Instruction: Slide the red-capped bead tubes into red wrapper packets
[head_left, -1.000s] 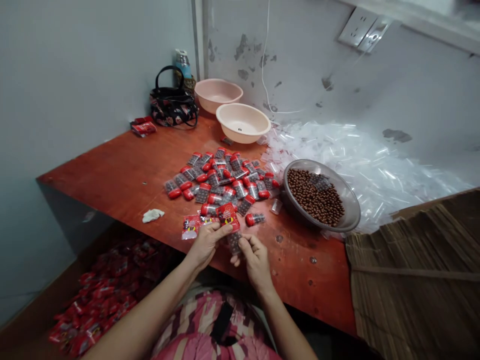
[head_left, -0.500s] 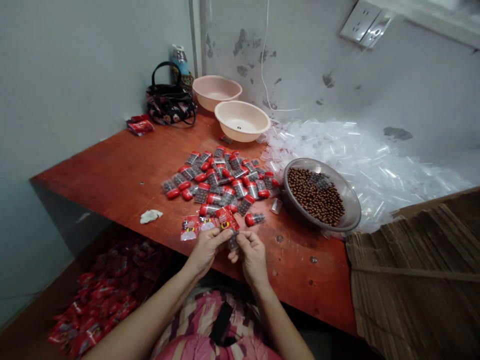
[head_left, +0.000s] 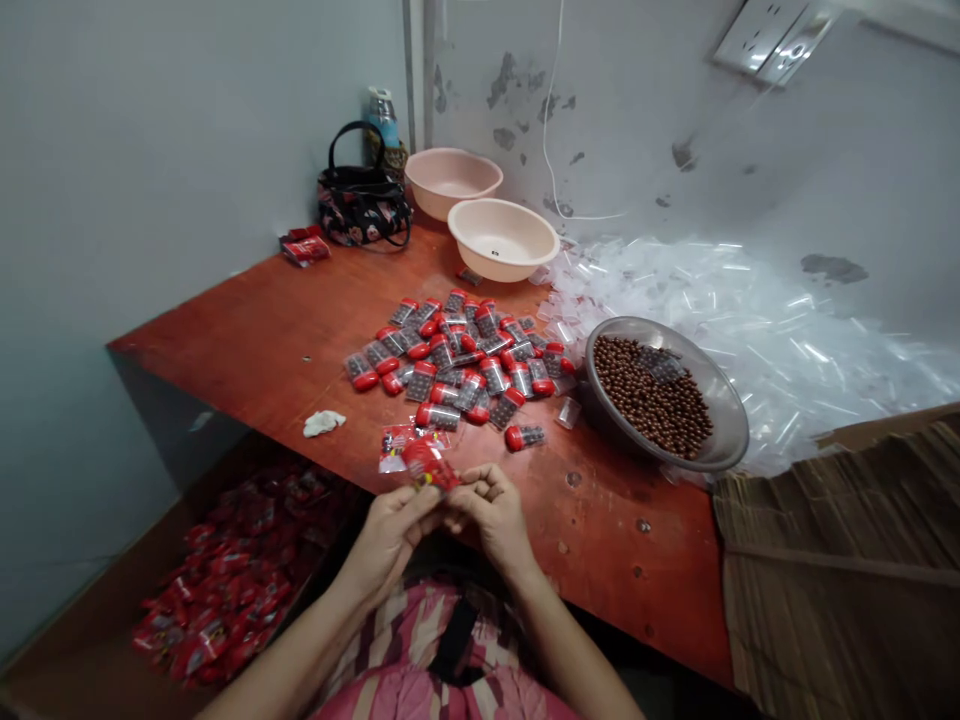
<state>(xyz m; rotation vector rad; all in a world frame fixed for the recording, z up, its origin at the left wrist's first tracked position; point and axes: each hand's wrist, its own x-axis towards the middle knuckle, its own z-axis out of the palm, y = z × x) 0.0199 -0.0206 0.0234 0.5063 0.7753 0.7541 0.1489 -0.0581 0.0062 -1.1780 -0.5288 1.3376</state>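
Note:
At the table's front edge, my left hand pinches a small red printed plastic packet. My right hand is closed at the packet's near right edge, thumb against fingers. The fingers cover the packet's lower end, so whatever is inside it there is hidden. Just beyond lie flat red printed packets. Behind them spreads a pile of clear containers with red caps, filled with dark balls. One such container lies apart, near my right hand.
A grey bowl of brown balls stands right, beside heaped clear plastic pieces. Two pale basins and a black flowered handbag sit at the back. Below left is a box of red packets; stacked cardboard is at right.
The red packet that lay in front of my hands is now lifted between them. The small dark piece held before is no longer visible. The view has shifted slightly left.

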